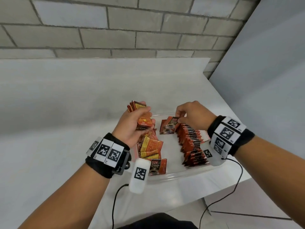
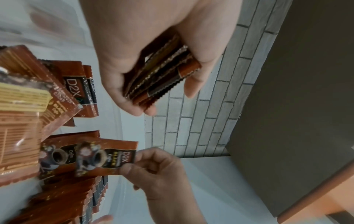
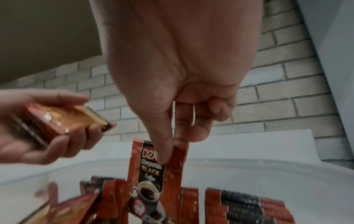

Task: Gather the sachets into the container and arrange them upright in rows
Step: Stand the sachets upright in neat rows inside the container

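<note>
My left hand (image 1: 140, 119) grips a stack of red coffee sachets (image 1: 143, 119) above the far left of the clear container (image 1: 178, 175); the stack (image 2: 162, 72) fills the palm in the left wrist view. My right hand (image 1: 189, 115) pinches the top edge of a single sachet (image 1: 170, 125) between thumb and forefinger over the far end of the container. In the right wrist view that sachet (image 3: 153, 178) hangs upright. An upright row of sachets (image 1: 191, 142) runs along the container's right side. Loose sachets (image 1: 151, 146) lie flat in a pile on its left side.
The container sits near the right front corner of a white table (image 1: 66, 113). A grey brick wall (image 1: 115, 27) stands behind and a pale panel (image 1: 264, 80) to the right. Black cables (image 1: 237, 179) hang from both wrists over the table's front edge.
</note>
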Motion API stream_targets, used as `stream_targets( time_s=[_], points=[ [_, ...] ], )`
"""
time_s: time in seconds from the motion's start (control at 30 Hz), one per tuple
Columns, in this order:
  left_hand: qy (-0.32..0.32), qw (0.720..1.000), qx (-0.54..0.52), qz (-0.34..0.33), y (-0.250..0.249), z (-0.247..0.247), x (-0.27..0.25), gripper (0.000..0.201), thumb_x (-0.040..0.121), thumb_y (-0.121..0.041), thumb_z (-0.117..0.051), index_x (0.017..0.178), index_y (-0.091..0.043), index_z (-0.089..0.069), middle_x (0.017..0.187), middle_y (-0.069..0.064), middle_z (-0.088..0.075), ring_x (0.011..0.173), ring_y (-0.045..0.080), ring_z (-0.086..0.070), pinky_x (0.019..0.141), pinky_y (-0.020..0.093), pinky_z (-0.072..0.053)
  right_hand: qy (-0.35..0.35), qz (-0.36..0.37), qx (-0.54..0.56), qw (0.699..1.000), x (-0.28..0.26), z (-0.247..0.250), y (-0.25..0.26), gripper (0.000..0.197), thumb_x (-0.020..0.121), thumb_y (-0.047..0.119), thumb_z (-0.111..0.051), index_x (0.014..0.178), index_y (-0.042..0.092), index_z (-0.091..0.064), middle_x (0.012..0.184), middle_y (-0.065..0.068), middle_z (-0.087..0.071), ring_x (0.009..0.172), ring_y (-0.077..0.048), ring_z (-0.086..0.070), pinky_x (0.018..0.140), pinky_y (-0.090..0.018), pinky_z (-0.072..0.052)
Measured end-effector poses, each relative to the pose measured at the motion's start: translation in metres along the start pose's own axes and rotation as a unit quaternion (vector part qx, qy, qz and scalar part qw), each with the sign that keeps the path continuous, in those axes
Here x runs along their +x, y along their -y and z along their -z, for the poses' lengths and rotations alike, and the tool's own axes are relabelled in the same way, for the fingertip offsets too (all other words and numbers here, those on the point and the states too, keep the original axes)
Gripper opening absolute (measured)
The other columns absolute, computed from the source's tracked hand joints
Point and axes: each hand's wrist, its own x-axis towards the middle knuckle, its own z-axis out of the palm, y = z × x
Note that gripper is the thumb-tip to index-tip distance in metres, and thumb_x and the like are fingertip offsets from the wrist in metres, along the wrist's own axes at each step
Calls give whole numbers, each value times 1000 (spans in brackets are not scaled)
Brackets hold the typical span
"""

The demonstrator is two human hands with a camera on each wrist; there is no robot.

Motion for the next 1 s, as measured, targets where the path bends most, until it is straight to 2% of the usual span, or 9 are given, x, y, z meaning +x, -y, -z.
stream_targets(
  time_s=[0.13,0.23,0.33,0.47,0.57,0.63,0.77,0.9,1.0],
  points=[
    [3,1000,10,-3,1,5,-1,17,88,-14,-61,104,-17,-56,82,6,-61,64,17,-65,65,31,-55,51,1,-91,994,11,-15,10,10,86,11,-61,94,15,-65,97,-4,-64,80,-19,-54,68,-26,-42],
    [-15,1000,9,-1,1,9,-1,20,87,-14,-62,107,-17,-57,83,5,-62,66,18,-66,67,32,-54,69,1,-157,985,17,-21,16,11,85,12,-58,94,18,-63,97,-4,-58,81,-24,-54,64,-27,-39],
    [-22,1000,9,-1,0,12,-1,20,88,-15,-62,107,-17,-57,84,5,-61,67,18,-65,65,31,-54,82,5,-214,974,21,-26,17,15,86,10,-55,98,12,-64,99,-8,-60,83,-27,-58,60,-27,-37],
    [-31,999,15,1,0,15,0,13,87,-16,-62,100,-17,-60,87,6,-63,72,18,-67,69,33,-54,82,12,-277,957,23,-32,18,14,89,11,-53,98,9,-64,92,-9,-61,70,-24,-50,50,-25,-29],
    [-33,999,19,3,1,15,2,17,87,-17,-63,103,-17,-60,88,6,-63,72,18,-67,70,34,-54,73,13,-311,948,23,-35,19,11,90,12,-53,95,10,-62,78,-3,-50,67,-22,-48,59,-27,-31],
    [-30,999,20,4,1,15,2,16,87,-17,-63,103,-17,-59,86,5,-63,71,18,-67,68,33,-55,70,15,-320,945,23,-35,19,11,91,12,-51,95,11,-61,76,-2,-47,68,-22,-46,63,-28,-31],
    [-26,999,22,8,2,14,3,15,87,-17,-63,102,-17,-59,84,4,-63,70,18,-66,71,34,-53,70,26,-329,941,22,-34,17,9,91,10,-49,92,12,-58,76,-2,-47,67,-22,-46,64,-28,-32],
    [-23,999,20,10,2,13,3,18,87,-16,-62,105,-16,-57,82,4,-63,67,17,-66,68,32,-55,58,33,-346,936,24,-35,15,11,90,11,-50,81,16,-47,64,2,-37,65,-22,-45,64,-29,-32],
    [-20,1000,21,11,2,12,2,18,87,-17,-62,105,-16,-56,81,4,-62,66,17,-65,68,32,-54,51,37,-365,929,26,-37,13,10,90,12,-52,81,16,-50,63,3,-39,64,-21,-45,65,-29,-31]
  ],
)
